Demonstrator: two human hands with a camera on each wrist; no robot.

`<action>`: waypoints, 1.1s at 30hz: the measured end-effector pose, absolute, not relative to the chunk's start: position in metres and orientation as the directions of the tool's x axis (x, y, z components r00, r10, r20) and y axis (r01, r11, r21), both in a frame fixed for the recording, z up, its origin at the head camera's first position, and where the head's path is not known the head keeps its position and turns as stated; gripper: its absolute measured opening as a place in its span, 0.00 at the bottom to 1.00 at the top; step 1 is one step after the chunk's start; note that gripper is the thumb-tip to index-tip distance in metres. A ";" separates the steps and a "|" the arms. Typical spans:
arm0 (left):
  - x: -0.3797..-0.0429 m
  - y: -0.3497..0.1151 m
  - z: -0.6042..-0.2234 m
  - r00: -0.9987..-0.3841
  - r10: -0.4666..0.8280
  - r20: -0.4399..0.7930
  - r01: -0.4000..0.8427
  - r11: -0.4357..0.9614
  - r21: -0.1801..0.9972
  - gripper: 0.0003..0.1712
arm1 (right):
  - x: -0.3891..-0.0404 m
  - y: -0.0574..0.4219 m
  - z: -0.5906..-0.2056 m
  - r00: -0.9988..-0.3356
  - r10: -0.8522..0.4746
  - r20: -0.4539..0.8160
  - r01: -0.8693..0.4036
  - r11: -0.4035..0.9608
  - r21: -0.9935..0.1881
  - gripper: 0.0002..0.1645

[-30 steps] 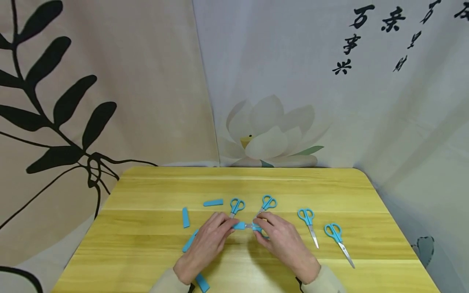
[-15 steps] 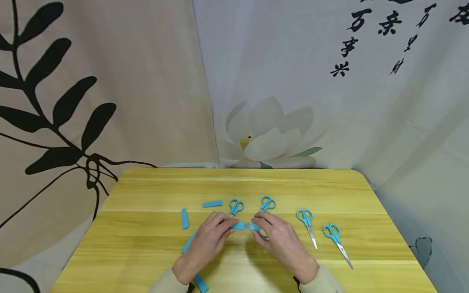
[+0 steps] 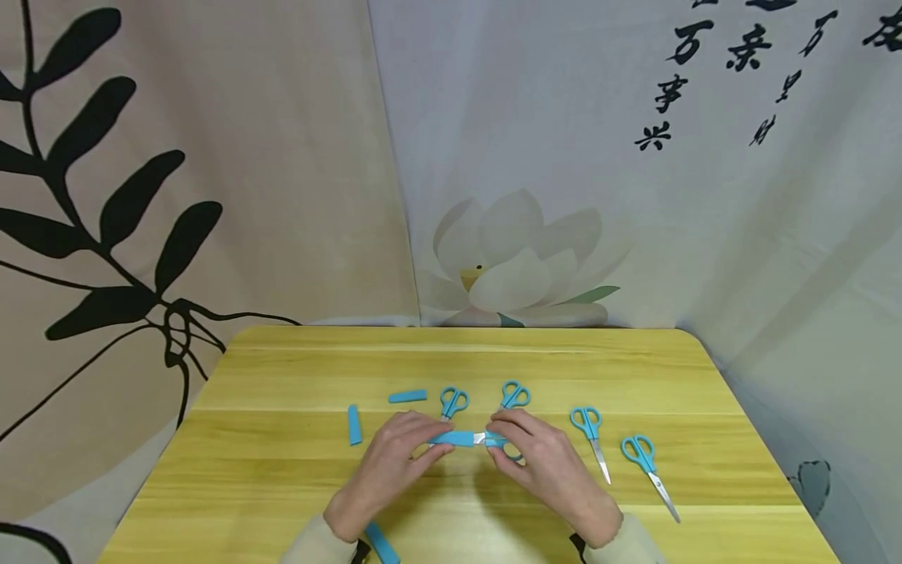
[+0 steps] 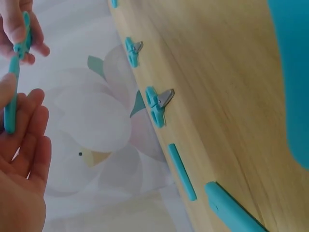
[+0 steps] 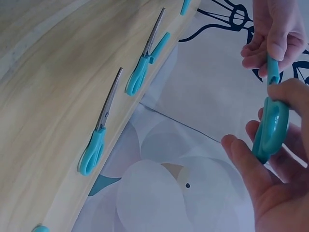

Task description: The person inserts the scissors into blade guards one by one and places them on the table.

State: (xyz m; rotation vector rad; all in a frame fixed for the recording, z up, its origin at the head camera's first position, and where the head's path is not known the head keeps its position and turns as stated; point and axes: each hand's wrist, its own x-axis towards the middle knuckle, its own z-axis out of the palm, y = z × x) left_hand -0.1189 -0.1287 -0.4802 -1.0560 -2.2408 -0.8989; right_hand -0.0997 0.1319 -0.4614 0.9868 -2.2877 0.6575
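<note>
Between my hands is one pair of scissors with light blue handles (image 3: pixel 496 439). My right hand (image 3: pixel 553 474) grips it by those handles. My left hand (image 3: pixel 386 470) pinches a flat blue blade cover (image 3: pixel 452 439) in line with the scissors, and a short stretch of silver blade shows between cover and handles. The left wrist view has the cover (image 4: pixel 10 104) lying along the open-palmed left hand's fingers, under the thumb. In the right wrist view, the finger loops (image 5: pixel 273 126) sit between the right thumb and fingers, with the cover's end (image 5: pixel 273 67) meeting them.
Several uncovered scissors lie on the wooden table (image 3: pixel 282 470): two behind my hands (image 3: pixel 454 401), two on the right (image 3: pixel 640 453). Loose blue covers lie at the back left (image 3: pixel 407 396), at the left (image 3: pixel 354 424) and by my left wrist (image 3: pixel 382 544). A printed curtain (image 3: pixel 296 157) hangs behind.
My left fingers have slid left along the cover, so more of it shows. My left hand now hides a loose cover that was visible beside it. The right hand stays nearly still.
</note>
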 end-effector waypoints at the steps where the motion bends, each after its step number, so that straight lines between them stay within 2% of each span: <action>1: -0.119 -0.129 -0.480 -0.567 0.474 0.674 0.808 0.478 0.344 0.17 | -0.100 0.132 -0.461 -0.574 -0.491 0.655 -0.763 0.611 -0.211 0.18; 4: -0.119 -0.129 -0.482 -0.544 0.476 0.691 0.823 0.463 0.328 0.14 | -0.099 0.132 -0.461 -0.577 -0.491 0.652 -0.758 0.619 -0.205 0.17; 8: -0.120 -0.129 -0.483 -0.513 0.482 0.710 0.844 0.436 0.313 0.17 | -0.098 0.132 -0.459 -0.574 -0.495 0.652 -0.761 0.617 -0.201 0.17; 14: -0.122 -0.129 -0.480 -0.468 0.490 0.736 0.871 0.399 0.288 0.15 | -0.099 0.132 -0.457 -0.545 -0.508 0.667 -0.779 0.601 -0.178 0.16; 19: -0.122 -0.129 -0.478 -0.459 0.497 0.736 0.876 0.391 0.283 0.15 | -0.099 0.130 -0.456 -0.524 -0.511 0.681 -0.788 0.594 -0.160 0.18; 26: -0.122 -0.130 -0.477 -0.456 0.493 0.741 0.876 0.393 0.278 0.17 | -0.097 0.126 -0.453 -0.563 -0.500 0.658 -0.769 0.610 -0.194 0.16; 33: -0.122 -0.130 -0.478 -0.452 0.491 0.745 0.879 0.386 0.279 0.16 | -0.097 0.121 -0.453 -0.541 -0.499 0.677 -0.779 0.600 -0.181 0.14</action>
